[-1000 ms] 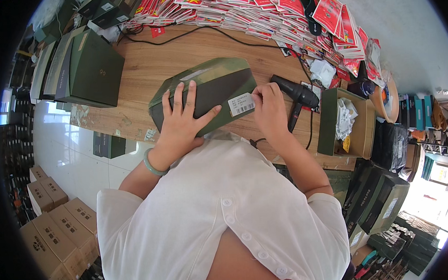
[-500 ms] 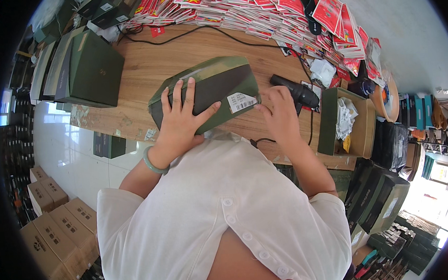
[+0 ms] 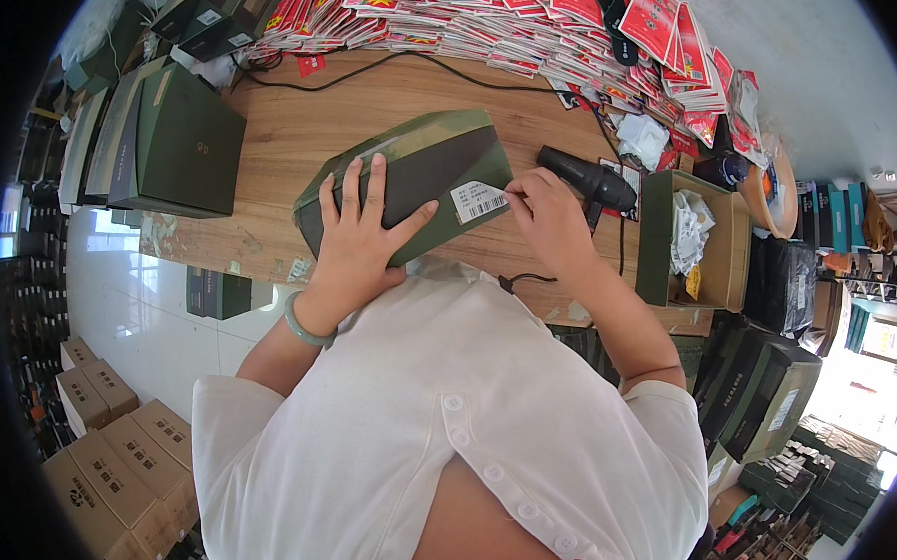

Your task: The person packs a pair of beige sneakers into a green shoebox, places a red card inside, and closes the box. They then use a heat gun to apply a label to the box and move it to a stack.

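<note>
A dark green shoebox (image 3: 443,160) with camouflage edging lies tilted on the wooden table in front of my body. Across its dark face my left hand (image 3: 355,239) rests with fingers spread, steadying it; the thumb is by the box's near edge. A white barcode label (image 3: 478,205) sits on the right part of that face. At the label's right corner my right hand (image 3: 554,220) is closed in a pinch on it. Just beyond that hand, a black hair dryer (image 3: 589,179) lies on the table.
Red printed cards (image 3: 498,28) are heaped along the far edge, with a black cable (image 3: 449,65) before them. An open box (image 3: 657,241) with white packets stands at right. Green shoeboxes (image 3: 187,141) stand at left, brown cartons (image 3: 127,474) on the floor.
My right hand has shifted slightly left, and its fingers have closed on the label's corner. The shoebox has moved slightly left under my left hand.
</note>
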A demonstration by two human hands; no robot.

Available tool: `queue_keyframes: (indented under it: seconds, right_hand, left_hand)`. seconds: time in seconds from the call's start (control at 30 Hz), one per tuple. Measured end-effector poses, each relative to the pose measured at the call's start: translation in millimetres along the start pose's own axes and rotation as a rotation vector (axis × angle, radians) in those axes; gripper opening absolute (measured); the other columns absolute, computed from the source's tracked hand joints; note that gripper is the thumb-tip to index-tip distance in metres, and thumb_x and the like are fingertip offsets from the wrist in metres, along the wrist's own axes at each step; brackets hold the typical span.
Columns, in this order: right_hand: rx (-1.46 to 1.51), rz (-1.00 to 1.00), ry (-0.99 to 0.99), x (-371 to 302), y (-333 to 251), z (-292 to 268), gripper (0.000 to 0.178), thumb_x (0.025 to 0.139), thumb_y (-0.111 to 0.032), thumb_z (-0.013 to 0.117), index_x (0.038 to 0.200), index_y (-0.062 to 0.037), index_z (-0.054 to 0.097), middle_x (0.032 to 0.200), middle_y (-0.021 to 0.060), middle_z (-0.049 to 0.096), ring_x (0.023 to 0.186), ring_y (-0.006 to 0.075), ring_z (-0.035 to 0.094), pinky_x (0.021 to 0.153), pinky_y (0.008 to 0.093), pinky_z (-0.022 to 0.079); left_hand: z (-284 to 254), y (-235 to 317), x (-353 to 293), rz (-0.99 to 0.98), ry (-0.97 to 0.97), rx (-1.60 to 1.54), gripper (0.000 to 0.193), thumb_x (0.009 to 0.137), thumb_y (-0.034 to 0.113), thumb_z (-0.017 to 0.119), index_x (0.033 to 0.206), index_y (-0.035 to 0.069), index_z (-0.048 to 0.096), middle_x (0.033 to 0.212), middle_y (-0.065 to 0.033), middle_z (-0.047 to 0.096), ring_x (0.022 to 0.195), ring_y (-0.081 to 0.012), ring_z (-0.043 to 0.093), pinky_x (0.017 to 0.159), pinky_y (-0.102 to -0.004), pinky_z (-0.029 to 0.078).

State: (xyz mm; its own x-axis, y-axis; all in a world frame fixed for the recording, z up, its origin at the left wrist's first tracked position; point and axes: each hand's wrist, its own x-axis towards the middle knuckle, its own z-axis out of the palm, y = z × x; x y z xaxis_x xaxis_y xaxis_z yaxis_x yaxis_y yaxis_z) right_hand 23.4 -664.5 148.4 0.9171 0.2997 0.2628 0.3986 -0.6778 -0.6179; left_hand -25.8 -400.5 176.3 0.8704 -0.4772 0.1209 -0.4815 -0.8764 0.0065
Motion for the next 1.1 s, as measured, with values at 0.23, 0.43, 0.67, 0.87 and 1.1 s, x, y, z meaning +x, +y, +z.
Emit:
queue_keyframes:
  seconds: [0.23, 0.43, 0.67, 0.87, 1.1]
  right_hand:
    - [0.071, 0.13, -0.119, 3, -10, -10, 0.01, 0.086, -0.007, 0.067, 0.091, 0.0003, 0.062, 0.092, 0.0159, 0.063, 0.08, 0.0317, 0.065, 0.07, 0.0392, 0.052]
    - [0.159, 0.19, -0.181, 9, -12, -15, 0.011, 0.082, -0.009, 0.066, 0.085, -0.0003, 0.061, 0.086, 0.0183, 0.065, 0.08, 0.037, 0.064, 0.071, 0.044, 0.051]
    - [0.254, 0.233, -0.241, 11, -18, -20, 0.015, 0.08, -0.012, 0.067, 0.085, 0.001, 0.062, 0.093, 0.0204, 0.069, 0.079, 0.0334, 0.068, 0.07, 0.0401, 0.053]
    - [0.397, 0.269, -0.31, 9, -16, -28, 0.012, 0.084, -0.004, 0.067, 0.09, 0.0052, 0.06, 0.115, 0.0231, 0.068, 0.102, 0.0216, 0.069, 0.085, 0.0302, 0.055]
    - [0.632, 0.272, -0.09, -11, 2, -49, 0.015, 0.088, 0.001, 0.061, 0.102, 0.0019, 0.056, 0.132, 0.0199, 0.058, 0.105, 0.0152, 0.063, 0.088, 0.0305, 0.053]
  left_hand:
    - [1, 1, 0, -0.004, 0.021, -0.011, 0.082, 0.058, 0.039, 0.085, 0.135, 0.038, 0.056, 0.154, -0.0314, 0.022, 0.138, -0.0487, 0.025, 0.108, -0.0642, 0.022]
    - [0, 0, 0, -0.003, 0.015, -0.039, 0.084, 0.056, 0.037, 0.086, 0.135, 0.038, 0.056, 0.154, -0.031, 0.022, 0.139, -0.048, 0.025, 0.108, -0.0645, 0.021]
    - [1, -1, -1, 0.001, 0.018, -0.044, 0.088, 0.054, 0.035, 0.087, 0.136, 0.038, 0.054, 0.155, -0.0306, 0.021, 0.139, -0.048, 0.025, 0.107, -0.0647, 0.022]
    - [0, -2, 1, -0.003, 0.023, -0.041, 0.089, 0.053, 0.036, 0.087, 0.136, 0.038, 0.055, 0.155, -0.031, 0.022, 0.139, -0.0479, 0.025, 0.107, -0.0645, 0.023]
    - [-2, -16, 15, -0.026, 0.05, -0.047, 0.088, 0.055, 0.032, 0.082, 0.137, 0.036, 0.054, 0.154, -0.031, 0.024, 0.137, -0.0478, 0.028, 0.107, -0.0626, 0.025]
